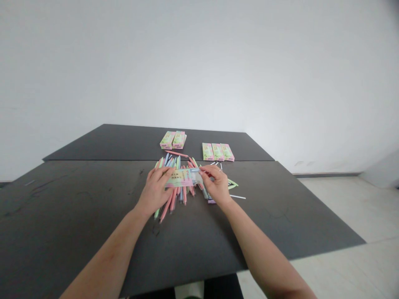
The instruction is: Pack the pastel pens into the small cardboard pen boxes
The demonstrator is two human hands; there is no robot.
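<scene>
My left hand (156,187) is closed around the left end of a small pastel pink-and-green box (181,177) with printing on it. At the box's right end, my right hand (216,181) pinches a pale bluish piece that looks like a pen (195,170); its fingers partly hide it. The box is held level above a loose pile of pens (172,200) in pink, green and blue. Part of the pile is hidden behind the box and both hands.
Farther back on the dark table (93,195) lie three matching boxes (218,152) side by side at the right. Another group of boxes (173,140) is stacked at the back left. A white stick (238,197) and green pens (232,182) lie right of my right hand. A pale wall (193,62) stands behind.
</scene>
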